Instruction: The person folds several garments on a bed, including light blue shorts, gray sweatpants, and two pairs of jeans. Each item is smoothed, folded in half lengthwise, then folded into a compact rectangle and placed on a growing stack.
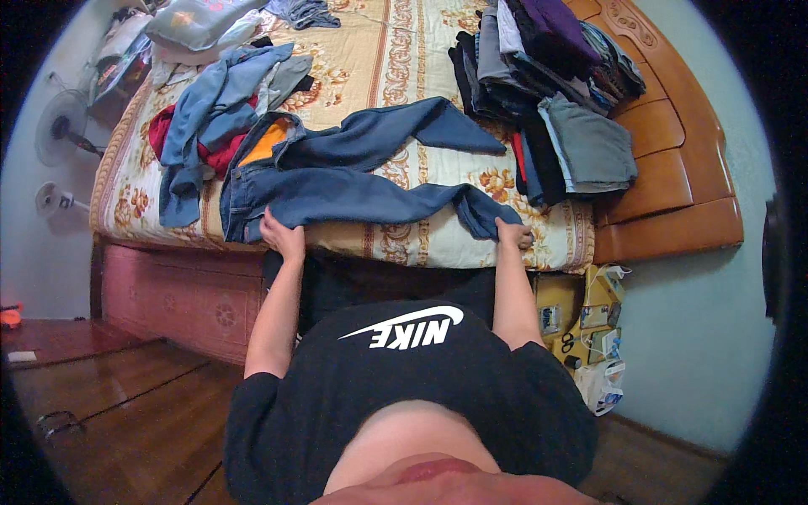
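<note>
A pair of blue jeans (353, 192) lies spread sideways across the bed, waist to the left, legs to the right and apart. An orange patch shows inside the open waist. My left hand (279, 235) grips the near edge of the jeans just below the waist. At the lower end of the near leg, my right hand (514, 233) has hold of the bunched hem. The far leg is bent, its end lying beside the folded clothes. Touching the waist on the left is a loose heap with a light blue denim garment (183, 139) and a red garment (163, 132).
Stacked folded clothes (499, 76) and a folded grey garment (587, 145) lie at the right by the wooden headboard (669, 183). Bagged items (202, 25) rest at the far left. Fans (63, 126) stand left of the bed. A yellow bedside unit (562, 303) holds scissors and small items.
</note>
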A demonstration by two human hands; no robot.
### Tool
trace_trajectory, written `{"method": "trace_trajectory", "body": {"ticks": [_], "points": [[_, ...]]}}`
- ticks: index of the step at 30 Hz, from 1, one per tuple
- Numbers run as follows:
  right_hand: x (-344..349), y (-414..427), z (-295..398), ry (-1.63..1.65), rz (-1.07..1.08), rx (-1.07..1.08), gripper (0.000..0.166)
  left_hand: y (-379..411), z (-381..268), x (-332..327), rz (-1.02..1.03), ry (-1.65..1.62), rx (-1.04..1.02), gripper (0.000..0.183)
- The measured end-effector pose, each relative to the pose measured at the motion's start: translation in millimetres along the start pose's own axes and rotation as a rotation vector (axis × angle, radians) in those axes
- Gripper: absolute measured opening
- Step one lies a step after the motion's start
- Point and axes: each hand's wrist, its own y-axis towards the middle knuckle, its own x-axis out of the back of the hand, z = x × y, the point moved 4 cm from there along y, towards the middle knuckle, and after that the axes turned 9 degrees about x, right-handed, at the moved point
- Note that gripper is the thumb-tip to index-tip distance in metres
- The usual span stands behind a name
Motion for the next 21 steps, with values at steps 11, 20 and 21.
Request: {"method": "trace_trajectory", "body": {"ticks": [11, 20, 21], "points": [[3, 57, -63, 1.061, 0.594, 0.280, 0.055, -31, -18, -58, 0.491, -1.620, 1.221, 0.040], [148, 76, -25, 1.227, 0.316, 0.356, 0.033, -9, -14, -44, 0.405, -1.337, 1.078, 0.035], [144, 87, -28, 1.088, 0.226, 0.393, 0.034, -14, -13, -42, 0.403, -1.259, 1.084, 0.035]]}}
